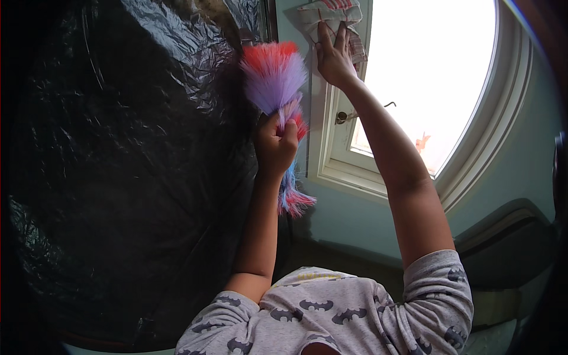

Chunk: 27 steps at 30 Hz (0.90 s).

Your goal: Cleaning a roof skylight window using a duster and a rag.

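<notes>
My left hand [277,142] is closed around the bristles of a multicoloured duster [275,82]. Its red and purple tuft fans out above my fist, and blue and red strands hang below. Farther up and to the right, my right hand [335,57] presses a folded checked cloth [330,12] against the wall beside the upper window frame. The cloth is off-white with red stripes, and my fingers lie spread over it. Any handle of the duster is hidden.
A bright window [426,80] with a white frame [355,179] fills the right; a metal latch [341,116] sits on its left side. Black plastic sheeting [146,186] covers a large object on the left. A dark padded-looking object [501,244] stands at lower right.
</notes>
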Tool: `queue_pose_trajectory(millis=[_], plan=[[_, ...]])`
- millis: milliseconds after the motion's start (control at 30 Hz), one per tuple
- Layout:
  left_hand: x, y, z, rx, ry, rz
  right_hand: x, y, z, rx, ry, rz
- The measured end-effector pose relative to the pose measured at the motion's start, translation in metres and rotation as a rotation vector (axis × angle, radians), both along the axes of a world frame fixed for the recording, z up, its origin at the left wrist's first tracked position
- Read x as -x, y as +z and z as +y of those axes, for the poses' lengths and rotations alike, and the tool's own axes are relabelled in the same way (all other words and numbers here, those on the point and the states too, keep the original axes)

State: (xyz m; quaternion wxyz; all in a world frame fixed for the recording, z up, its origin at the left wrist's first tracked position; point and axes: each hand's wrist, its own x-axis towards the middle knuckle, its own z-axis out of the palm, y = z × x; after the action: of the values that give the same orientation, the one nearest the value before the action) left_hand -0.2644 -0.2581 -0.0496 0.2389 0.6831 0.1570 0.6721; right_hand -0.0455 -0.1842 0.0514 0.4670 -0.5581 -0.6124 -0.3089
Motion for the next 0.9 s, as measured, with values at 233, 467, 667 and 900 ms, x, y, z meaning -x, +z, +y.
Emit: queue_pose_trajectory(millis=[233,467,667,900], plan=[[0.000,0.002,-0.008,-0.001,-0.057,-0.029,0.003,0.007,0.002,-0.041,0.010,0.016],[0.006,0.003,-0.011,-0.022,-0.062,-0.039,0.008,-0.018,-0.010,0.061,-0.014,-0.018],[0.003,0.002,-0.013,0.060,-0.057,-0.012,0.005,0.002,-0.005,-0.023,-0.015,-0.015],[0.002,-0.002,-0.009,0.020,-0.055,-0.045,0.005,-0.043,-0.010,0.038,-0.033,-0.025]])
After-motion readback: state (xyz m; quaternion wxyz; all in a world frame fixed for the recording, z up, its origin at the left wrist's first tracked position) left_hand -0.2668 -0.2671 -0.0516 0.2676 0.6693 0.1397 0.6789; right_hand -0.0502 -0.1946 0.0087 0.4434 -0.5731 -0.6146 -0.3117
